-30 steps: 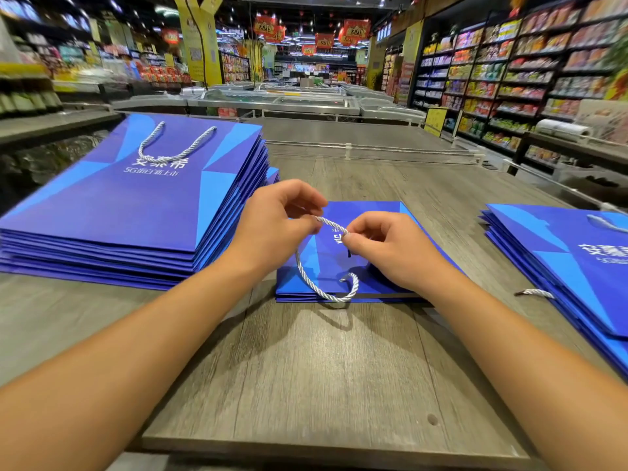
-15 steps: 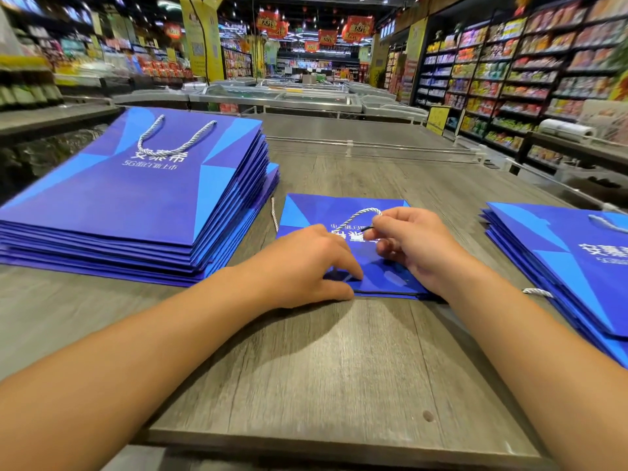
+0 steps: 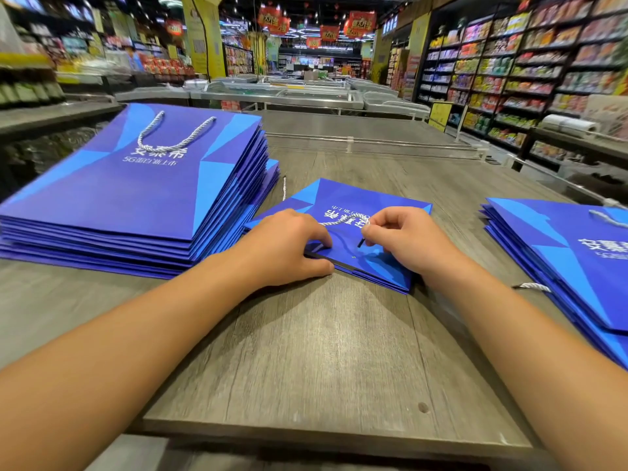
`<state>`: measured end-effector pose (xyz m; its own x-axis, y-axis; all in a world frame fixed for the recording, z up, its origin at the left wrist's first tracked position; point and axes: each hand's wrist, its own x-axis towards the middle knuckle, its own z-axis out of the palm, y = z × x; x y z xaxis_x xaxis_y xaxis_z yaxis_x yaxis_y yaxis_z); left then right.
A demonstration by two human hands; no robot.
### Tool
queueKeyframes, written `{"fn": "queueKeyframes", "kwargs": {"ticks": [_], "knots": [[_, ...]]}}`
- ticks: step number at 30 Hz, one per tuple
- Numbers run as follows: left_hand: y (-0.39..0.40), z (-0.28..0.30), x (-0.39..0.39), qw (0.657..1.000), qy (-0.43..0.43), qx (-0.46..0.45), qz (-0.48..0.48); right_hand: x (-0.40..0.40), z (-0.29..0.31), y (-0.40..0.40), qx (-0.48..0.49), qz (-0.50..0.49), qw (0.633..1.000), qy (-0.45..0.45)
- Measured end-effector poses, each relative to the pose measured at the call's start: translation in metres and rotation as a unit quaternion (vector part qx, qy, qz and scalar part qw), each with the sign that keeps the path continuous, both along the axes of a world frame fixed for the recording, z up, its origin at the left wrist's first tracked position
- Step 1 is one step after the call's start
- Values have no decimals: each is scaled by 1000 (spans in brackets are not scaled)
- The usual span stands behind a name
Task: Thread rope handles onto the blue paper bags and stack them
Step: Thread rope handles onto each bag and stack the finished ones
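Bag (image 3: 343, 205): flat on counter (image 3: 306, 351), mid-threading. Left hand (image 3: 289, 248) pinches its near edge; right hand (image 3: 401, 239) pinches rope (image 3: 343, 219). Next, likely: feed the dark tip through the hole.

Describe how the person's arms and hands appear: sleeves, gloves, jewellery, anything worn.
Both forearms are bare for as far as the picture shows them; no sleeve edge comes into view. The left hand and the right hand wear no gloves. No watch, bracelet or band shows at either wrist, and no ring shows on the visible fingers. No markings or tape can be seen. The fingernails look short and unpainted.
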<state>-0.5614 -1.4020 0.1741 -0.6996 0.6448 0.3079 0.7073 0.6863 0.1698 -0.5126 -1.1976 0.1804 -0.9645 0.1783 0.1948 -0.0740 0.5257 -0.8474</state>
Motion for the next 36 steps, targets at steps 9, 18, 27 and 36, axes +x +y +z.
{"fn": "queueKeyframes", "kwargs": {"ticks": [9,18,27,36], "knots": [[3,-2,-5,998,-13,57,-3,1,-2,-2,50,21,999,0],[2,-3,-7,997,-22,80,-5,4,3,7,118,57,991,-3],[2,-4,-6,995,-24,92,-7,2,-3,-1,140,44,989,31],[6,-3,-3,992,-5,123,7,2,-1,-2,180,43,982,19]]}}
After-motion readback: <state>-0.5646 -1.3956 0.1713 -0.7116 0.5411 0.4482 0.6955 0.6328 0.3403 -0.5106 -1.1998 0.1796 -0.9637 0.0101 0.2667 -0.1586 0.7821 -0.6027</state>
